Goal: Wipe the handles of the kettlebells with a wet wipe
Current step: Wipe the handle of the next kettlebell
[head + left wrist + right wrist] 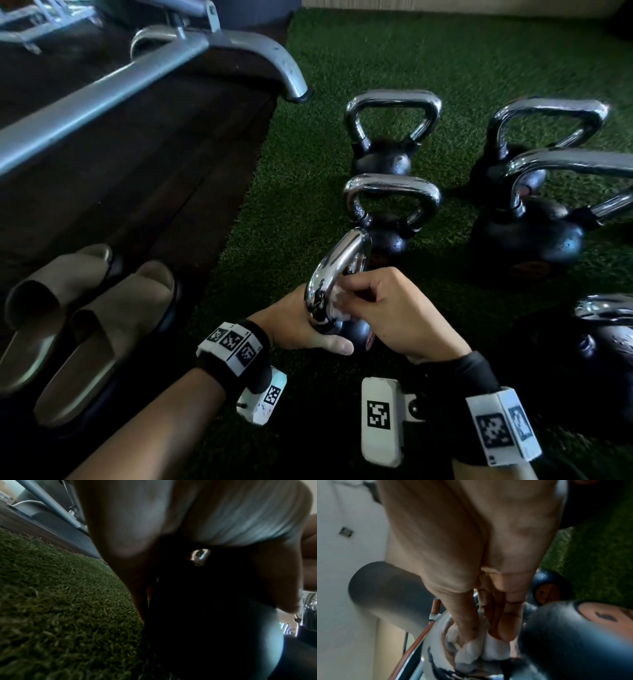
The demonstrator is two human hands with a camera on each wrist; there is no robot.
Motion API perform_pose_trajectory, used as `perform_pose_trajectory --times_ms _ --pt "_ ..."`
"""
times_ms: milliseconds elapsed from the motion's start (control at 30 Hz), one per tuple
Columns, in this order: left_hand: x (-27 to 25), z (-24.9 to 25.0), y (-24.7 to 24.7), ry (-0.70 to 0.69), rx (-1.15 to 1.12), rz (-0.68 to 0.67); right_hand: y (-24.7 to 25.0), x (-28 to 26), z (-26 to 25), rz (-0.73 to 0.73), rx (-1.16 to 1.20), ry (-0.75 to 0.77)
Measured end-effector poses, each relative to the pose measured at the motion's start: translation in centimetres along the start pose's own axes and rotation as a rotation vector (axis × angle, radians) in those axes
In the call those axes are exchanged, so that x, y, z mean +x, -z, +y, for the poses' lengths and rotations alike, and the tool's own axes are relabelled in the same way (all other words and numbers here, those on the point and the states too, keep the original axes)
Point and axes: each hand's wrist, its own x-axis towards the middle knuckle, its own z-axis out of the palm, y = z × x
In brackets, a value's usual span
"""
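Note:
A small black kettlebell (356, 334) is tilted toward me on the green turf, its chrome handle (337, 270) pointing up and away. My left hand (298, 325) grips it low at the body, thumb lying along the front. My right hand (370, 298) pinches a crumpled white wet wipe (337, 303) against the lower part of the handle. In the right wrist view the fingertips (467, 632) press the wipe (471, 646) onto the chrome handle (436, 628), beside the black body (573, 642). The left wrist view is mostly palm and the dark kettlebell body (205, 615).
Several more chrome-handled kettlebells stand on the turf (308, 192): two straight ahead (390, 133) (390, 205), larger ones on the right (534, 219) (599, 335). A pair of beige slippers (85, 318) lies on the dark floor at left. A grey metal bench frame (137, 78) crosses the upper left.

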Motion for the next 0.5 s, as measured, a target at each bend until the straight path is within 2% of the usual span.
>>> perform_pose_trajectory --times_ms 100,200,267,367,500 --pt "0.0 -0.1 -0.2 0.020 0.021 0.026 -0.7 -0.4 0.4 0.040 0.277 -0.009" --pt "-0.3 0.3 -0.6 0.017 0.077 0.009 -1.7 -0.5 0.8 0.143 0.710 -0.096" --pt "-0.2 0.4 -0.8 0.011 0.054 0.045 -2.1 -0.5 1.0 0.181 0.916 -0.128" --pt "-0.3 0.2 -0.9 0.040 0.042 0.052 -2.2 -0.6 0.7 0.188 0.964 -0.137" --pt "-0.4 -0.2 -0.9 0.056 0.104 0.072 -2.4 -0.6 0.2 0.283 0.765 -0.092"
